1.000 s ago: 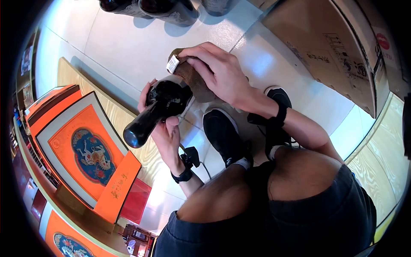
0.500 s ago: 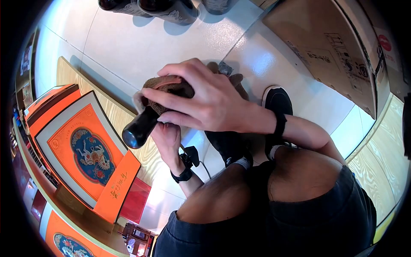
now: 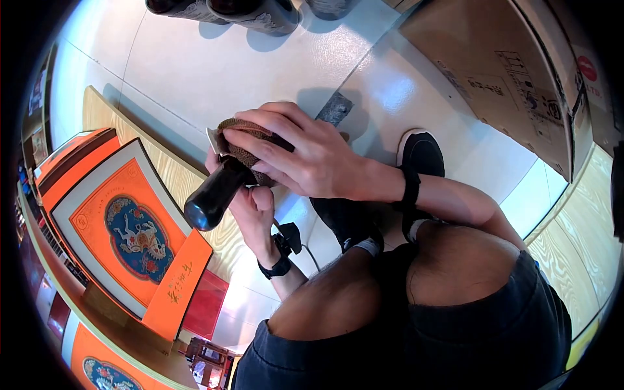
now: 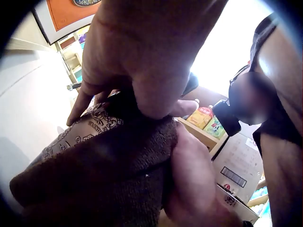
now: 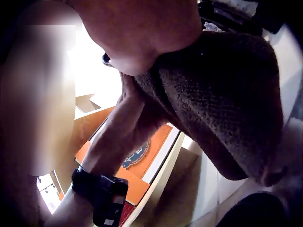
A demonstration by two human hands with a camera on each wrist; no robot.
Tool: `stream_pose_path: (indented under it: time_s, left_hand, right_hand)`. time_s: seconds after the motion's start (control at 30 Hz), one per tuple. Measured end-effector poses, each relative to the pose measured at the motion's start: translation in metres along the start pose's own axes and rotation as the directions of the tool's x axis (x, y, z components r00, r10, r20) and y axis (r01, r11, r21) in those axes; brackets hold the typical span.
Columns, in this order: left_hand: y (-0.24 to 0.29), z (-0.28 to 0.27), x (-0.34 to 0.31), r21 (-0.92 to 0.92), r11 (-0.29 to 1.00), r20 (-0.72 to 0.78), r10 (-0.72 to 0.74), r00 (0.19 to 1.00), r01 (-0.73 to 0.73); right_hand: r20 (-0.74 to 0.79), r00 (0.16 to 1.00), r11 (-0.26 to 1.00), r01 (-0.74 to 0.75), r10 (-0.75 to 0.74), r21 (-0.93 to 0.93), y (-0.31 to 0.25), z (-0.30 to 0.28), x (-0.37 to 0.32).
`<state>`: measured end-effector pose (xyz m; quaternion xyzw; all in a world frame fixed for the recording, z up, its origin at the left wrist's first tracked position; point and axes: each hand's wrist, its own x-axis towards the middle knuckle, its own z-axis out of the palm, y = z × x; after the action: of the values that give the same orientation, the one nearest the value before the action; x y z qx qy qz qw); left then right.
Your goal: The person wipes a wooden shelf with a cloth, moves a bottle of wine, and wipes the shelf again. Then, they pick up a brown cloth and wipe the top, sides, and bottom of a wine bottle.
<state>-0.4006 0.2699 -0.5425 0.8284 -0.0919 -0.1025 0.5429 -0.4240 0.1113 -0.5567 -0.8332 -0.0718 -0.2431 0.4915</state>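
A dark bottle is tilted, its neck end toward the lower left in the head view. My left hand grips the bottle from below, partly hidden behind it. A brown cloth lies over the bottle's shoulder, pinched and pressed there by the curled fingers of my right hand. In the left wrist view a pale patterned part of the bottle shows beside the cloth. The cloth hangs in folds below my right hand in the right wrist view.
Several dark bottles stand on the tiled floor at the top. A cardboard box is at the upper right. Orange framed boxes lean on a wooden shelf at left. A shoe is near my right forearm.
My right hand has moved left with the cloth, from the bottle's body to its shoulder, turning over it. Over the last half second the cloth shifted slightly around the bottle. My left hand stays about in place.
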Motion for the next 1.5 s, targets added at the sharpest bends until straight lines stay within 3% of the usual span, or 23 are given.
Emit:
stream_pose_path:
  time_s: [0.03, 0.2, 0.37, 0.43, 0.47, 0.63, 0.93, 1.13, 1.47, 1.5]
  left_hand:
    - [-0.001, 0.000, -0.001, 0.011, 0.999, -0.003, 0.049, 0.999, -0.049]
    - [0.009, 0.002, 0.002, 0.024, 1.000, 0.002, -0.008, 1.000, 0.008]
    - [0.007, 0.005, 0.003, -0.030, 0.999, -0.007, -0.039, 0.999, 0.039]
    - [0.008, 0.003, 0.005, 0.121, 0.986, 0.034, 0.110, 0.993, -0.114]
    - [0.008, 0.004, 0.006, 0.121, 0.986, 0.032, 0.112, 0.993, -0.115]
    - [0.013, 0.010, 0.006, 0.013, 0.996, 0.006, 0.091, 0.996, -0.091]
    - [0.006, 0.012, 0.009, -0.003, 0.993, -0.025, 0.120, 0.993, -0.120]
    - [0.011, 0.014, 0.008, -0.028, 0.996, -0.026, 0.086, 0.996, -0.086]
    - [0.009, 0.015, 0.009, -0.024, 0.994, -0.025, 0.106, 0.994, -0.107]
    - [0.009, 0.014, 0.008, -0.111, 0.992, -0.031, 0.053, 0.998, -0.056]
  right_hand:
    - [0.002, 1.000, 1.000, -0.002, 0.002, 0.000, 0.000, 0.000, -0.001]
    - [-0.005, 0.999, 0.996, -0.032, 0.032, 0.089, 0.004, -0.002, -0.004]
    - [-0.063, 0.998, 1.000, 0.010, -0.009, 0.011, 0.011, 0.004, -0.006]
    - [-0.073, 0.997, 1.000, 0.012, -0.011, 0.015, 0.011, 0.003, -0.008]
    - [-0.062, 0.998, 1.000, -0.012, 0.014, 0.025, 0.012, 0.003, -0.009]
    - [-0.040, 0.999, 0.999, -0.031, 0.032, 0.032, 0.014, 0.002, -0.010]
    - [-0.002, 0.995, 0.993, -0.097, 0.097, 0.072, 0.016, 0.000, -0.014]
    - [0.014, 0.981, 0.970, -0.196, 0.196, 0.143, 0.016, 0.002, -0.019]
    - [0.042, 0.939, 0.939, -0.342, 0.340, 0.040, 0.037, 0.013, -0.040]
    - [0.054, 0.930, 0.931, -0.364, 0.363, 0.019, 0.039, 0.014, -0.043]
